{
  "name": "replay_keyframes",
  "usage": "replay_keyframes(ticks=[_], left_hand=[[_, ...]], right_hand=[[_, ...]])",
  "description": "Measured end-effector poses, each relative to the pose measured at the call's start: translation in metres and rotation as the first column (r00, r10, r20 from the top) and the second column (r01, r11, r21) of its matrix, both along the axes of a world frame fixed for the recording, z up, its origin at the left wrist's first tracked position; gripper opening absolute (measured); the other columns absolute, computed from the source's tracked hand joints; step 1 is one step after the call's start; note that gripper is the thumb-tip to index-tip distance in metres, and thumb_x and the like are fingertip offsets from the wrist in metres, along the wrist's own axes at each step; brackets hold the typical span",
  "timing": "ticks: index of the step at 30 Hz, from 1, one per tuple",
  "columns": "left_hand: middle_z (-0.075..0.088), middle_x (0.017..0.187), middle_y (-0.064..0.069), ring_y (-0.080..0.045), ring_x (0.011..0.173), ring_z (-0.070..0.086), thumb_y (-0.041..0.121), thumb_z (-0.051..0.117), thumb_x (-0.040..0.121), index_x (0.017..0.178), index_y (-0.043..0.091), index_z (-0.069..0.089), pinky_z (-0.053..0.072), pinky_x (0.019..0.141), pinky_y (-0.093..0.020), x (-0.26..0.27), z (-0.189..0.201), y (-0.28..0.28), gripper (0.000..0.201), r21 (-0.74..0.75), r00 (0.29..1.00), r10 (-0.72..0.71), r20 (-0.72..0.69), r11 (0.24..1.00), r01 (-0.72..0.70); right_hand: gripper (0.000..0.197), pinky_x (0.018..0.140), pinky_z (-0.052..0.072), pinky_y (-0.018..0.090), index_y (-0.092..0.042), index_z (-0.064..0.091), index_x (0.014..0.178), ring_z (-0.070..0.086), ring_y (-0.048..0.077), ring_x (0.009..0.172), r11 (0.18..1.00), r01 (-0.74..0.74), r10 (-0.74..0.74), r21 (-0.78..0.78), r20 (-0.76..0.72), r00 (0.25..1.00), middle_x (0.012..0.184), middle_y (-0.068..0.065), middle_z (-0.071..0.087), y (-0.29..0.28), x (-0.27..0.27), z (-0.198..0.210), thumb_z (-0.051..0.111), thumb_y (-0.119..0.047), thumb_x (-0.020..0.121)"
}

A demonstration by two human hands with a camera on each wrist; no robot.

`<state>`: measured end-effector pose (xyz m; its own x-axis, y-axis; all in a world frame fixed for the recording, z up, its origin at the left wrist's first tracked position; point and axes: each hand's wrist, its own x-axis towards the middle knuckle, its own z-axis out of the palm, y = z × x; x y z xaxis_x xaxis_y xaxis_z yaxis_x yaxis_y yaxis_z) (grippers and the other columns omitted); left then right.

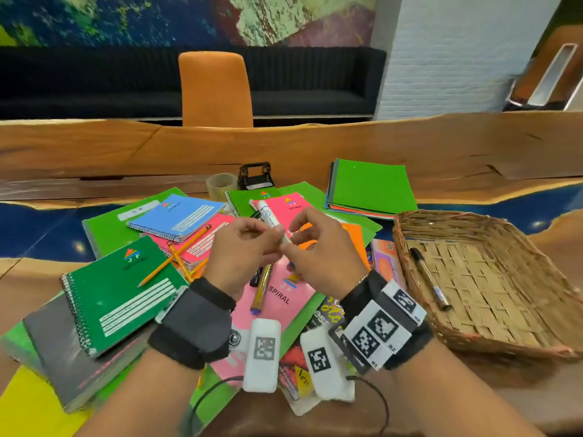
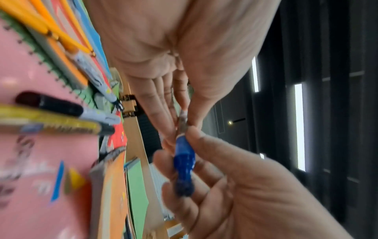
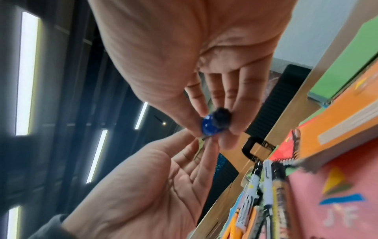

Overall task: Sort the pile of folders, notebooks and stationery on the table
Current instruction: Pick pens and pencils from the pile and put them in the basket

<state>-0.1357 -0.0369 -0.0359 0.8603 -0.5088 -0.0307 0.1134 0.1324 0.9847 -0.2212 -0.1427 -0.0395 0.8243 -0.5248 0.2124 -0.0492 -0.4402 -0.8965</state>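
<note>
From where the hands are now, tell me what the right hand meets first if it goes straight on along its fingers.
The right hand points left, so it would meet the left hand, already sharing the blue-capped white marker.

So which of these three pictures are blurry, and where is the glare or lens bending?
Head view: sharp, but the long wooden table bows with lens distortion. Left wrist view: pink spiral notebook smeared, blue-ended white marker fairly clear. Right wrist view: ceiling light strips blown out, pens blurred.
</note>
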Motion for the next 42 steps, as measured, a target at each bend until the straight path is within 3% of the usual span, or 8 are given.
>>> replay_keyframes(ticks=[6, 15, 21, 27, 32, 35, 38, 42], left_hand=[[0.072, 0.097, -0.003, -0.022, 0.09, 0.071, 0.013, 0.063, 0.094, 0.107, 0.01, 0.069, 0.056, 0.06, -0.023, -0.032, -0.024, -0.022, 0.014, 0.096, 0.96, -0.191, 0.205, 0.98, 0.175], [0.069, 0.114, 0.004, -0.008, 0.094, 0.068, 0.011, 0.062, 0.094, 0.111, 0.025, 0.066, 0.056, 0.067, -0.021, -0.036, -0.033, -0.044, 0.022, 0.17, 0.929, -0.297, 0.222, 0.95, 0.263], [0.065, 0.115, 0.006, 0.001, 0.098, 0.061, 0.013, 0.062, 0.094, 0.121, 0.021, 0.061, 0.048, 0.077, -0.015, -0.035, -0.036, -0.062, 0.028, 0.243, 0.906, -0.319, 0.278, 0.936, 0.254], [0.064, 0.083, -0.005, -0.015, 0.074, 0.059, 0.011, 0.071, 0.088, 0.091, 0.02, 0.07, 0.046, 0.066, -0.024, -0.014, -0.031, -0.058, 0.01, 0.289, 0.91, -0.267, 0.318, 0.941, 0.175], [0.063, 0.077, -0.005, -0.015, 0.068, 0.058, 0.009, 0.076, 0.083, 0.088, 0.015, 0.069, 0.048, 0.065, -0.026, 0.012, -0.023, -0.039, 0.01, 0.375, 0.886, -0.184, 0.425, 0.927, 0.013], [0.06, 0.07, -0.003, -0.015, 0.062, 0.056, 0.009, 0.079, 0.08, 0.082, 0.013, 0.065, 0.048, 0.063, -0.027, 0.028, -0.026, -0.019, 0.014, 0.454, 0.893, -0.151, 0.424, 0.888, -0.066], [0.056, 0.066, -0.003, -0.018, 0.06, 0.053, 0.015, 0.084, 0.075, 0.076, 0.014, 0.062, 0.045, 0.061, -0.027, 0.04, -0.03, 0.006, 0.022, 0.58, 0.895, -0.195, 0.401, 0.81, -0.084], [0.055, 0.062, 0.0, -0.021, 0.061, 0.054, 0.024, 0.087, 0.072, 0.073, 0.014, 0.06, 0.054, 0.068, -0.042, 0.043, -0.033, 0.029, 0.029, 0.659, 0.911, -0.195, 0.362, 0.745, -0.102]], right_hand=[[0.025, 0.066, 0.045, 0.024, -0.028, 0.072, 0.086, 0.064, 0.01, 0.073, 0.974, 0.17, -0.168, -0.152, 0.027, 0.985, 0.075, -0.022, 0.061, -0.03, -0.049, -0.005, 0.057, -0.009, 0.092], [0.029, 0.077, 0.035, 0.025, -0.014, 0.067, 0.118, 0.055, 0.021, 0.094, 0.785, 0.428, -0.544, -0.448, -0.17, 0.821, 0.118, 0.01, 0.053, -0.096, -0.121, -0.011, 0.053, -0.028, 0.097], [0.054, 0.099, 0.038, 0.035, -0.003, 0.051, 0.135, 0.043, 0.033, 0.131, 0.858, 0.33, -0.504, -0.393, -0.521, 0.689, 0.151, 0.014, 0.03, -0.106, -0.138, -0.024, 0.05, -0.042, 0.098], [0.045, 0.102, 0.037, 0.037, 0.0, 0.056, 0.128, 0.043, 0.031, 0.132, 0.888, 0.273, -0.433, -0.369, -0.475, 0.766, 0.152, 0.015, 0.034, -0.097, -0.14, -0.019, 0.042, -0.035, 0.103], [0.038, 0.095, 0.031, 0.023, -0.01, 0.063, 0.129, 0.035, 0.02, 0.14, 0.911, 0.162, -0.311, -0.379, -0.374, 0.874, 0.152, 0.006, 0.038, -0.082, -0.122, -0.019, 0.043, -0.032, 0.104], [0.039, 0.101, 0.027, 0.019, -0.008, 0.066, 0.124, 0.026, 0.011, 0.145, 0.943, 0.092, -0.191, -0.319, -0.295, 0.936, 0.15, 0.003, 0.043, -0.068, -0.106, -0.021, 0.038, -0.028, 0.106], [0.044, 0.114, 0.026, 0.031, -0.013, 0.062, 0.131, 0.028, 0.012, 0.145, 0.943, 0.036, -0.126, -0.331, -0.253, 0.959, 0.148, 0.002, 0.047, -0.052, -0.087, -0.02, 0.039, -0.038, 0.103], [0.039, 0.105, 0.024, 0.019, -0.013, 0.06, 0.132, 0.03, 0.011, 0.143, 0.942, -0.023, -0.062, -0.335, -0.24, 0.969, 0.15, 0.002, 0.043, -0.033, -0.063, -0.019, 0.045, -0.033, 0.103]])
